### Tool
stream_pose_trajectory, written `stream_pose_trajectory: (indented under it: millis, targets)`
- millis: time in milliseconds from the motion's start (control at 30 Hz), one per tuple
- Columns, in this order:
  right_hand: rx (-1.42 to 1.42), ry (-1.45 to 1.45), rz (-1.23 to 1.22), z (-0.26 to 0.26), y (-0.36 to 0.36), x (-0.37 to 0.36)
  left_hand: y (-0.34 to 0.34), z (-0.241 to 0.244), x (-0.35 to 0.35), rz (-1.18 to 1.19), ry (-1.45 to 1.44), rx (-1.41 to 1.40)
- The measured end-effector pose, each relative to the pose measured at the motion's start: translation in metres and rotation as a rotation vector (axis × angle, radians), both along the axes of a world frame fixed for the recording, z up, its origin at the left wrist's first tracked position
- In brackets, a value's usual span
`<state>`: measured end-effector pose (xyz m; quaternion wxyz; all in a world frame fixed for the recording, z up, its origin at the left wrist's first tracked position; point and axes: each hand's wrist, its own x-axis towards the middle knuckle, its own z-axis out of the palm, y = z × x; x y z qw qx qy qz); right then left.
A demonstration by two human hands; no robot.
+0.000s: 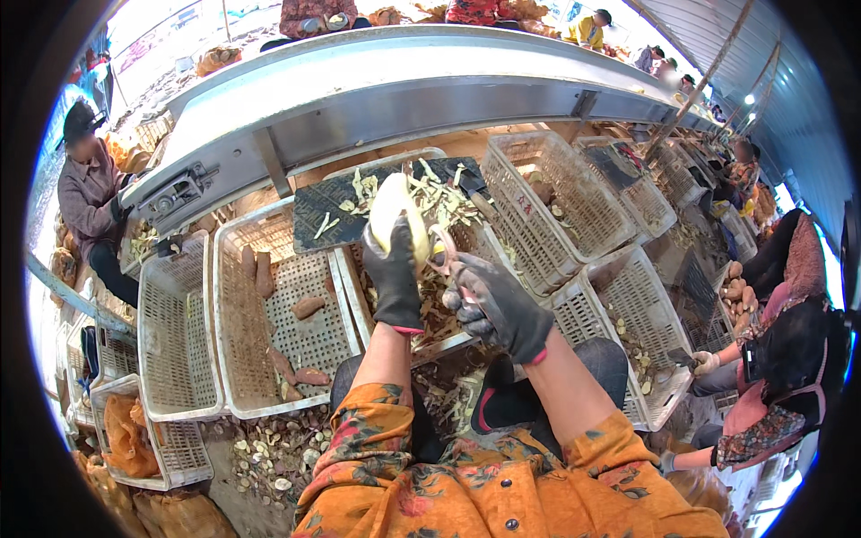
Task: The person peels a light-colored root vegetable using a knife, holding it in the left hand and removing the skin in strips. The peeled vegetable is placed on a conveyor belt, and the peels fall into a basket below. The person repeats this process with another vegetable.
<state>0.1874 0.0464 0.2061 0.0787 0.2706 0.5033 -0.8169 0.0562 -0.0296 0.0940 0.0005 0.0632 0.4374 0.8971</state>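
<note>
My left hand (393, 272), in a dark work glove, grips a pale peeled sweet potato (391, 205) held upright. Close beside it on the right, my gloved right hand (494, 299) is closed around a Y-shaped peeler (442, 252), whose head is at the sweet potato's side. Beneath them a black board (323, 208) lies across a white crate (348, 282). Pale peel strips (440, 195) are scattered on the board, and more peelings fill the crate below. A knife with a wooden handle (483, 205) rests at the board's right end.
Left of me a crate (222, 336) holds several unpeeled sweet potatoes (308, 308). Another crate (176, 383) stands beyond it. A metal conveyor (417, 111) runs across the far side. At right are more crates (558, 195) and a seated person (773, 376) holding a blade. Scraps (269, 457) litter the ground.
</note>
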Motion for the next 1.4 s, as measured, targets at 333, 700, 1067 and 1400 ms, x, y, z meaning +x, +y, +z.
stream_pose_trajectory:
  millis: [333,700,1067,1400]
  targets:
    - [0.322,-0.066,-0.213,-0.065,-0.011,-0.021,0.014,-0.015,0.005,-0.136,-0.103,0.175]
    - [0.295,-0.026,-0.125,-0.035,0.01,0.0,0.002,-0.012,-0.004,-0.368,-0.278,0.439]
    - [0.813,0.159,-0.09,-0.08,0.037,-0.056,0.009,-0.02,0.003,-0.263,-0.13,0.217]
    - [0.232,0.039,0.021,-0.012,0.02,-0.027,-0.001,0.02,0.018,-0.057,0.042,-0.057]
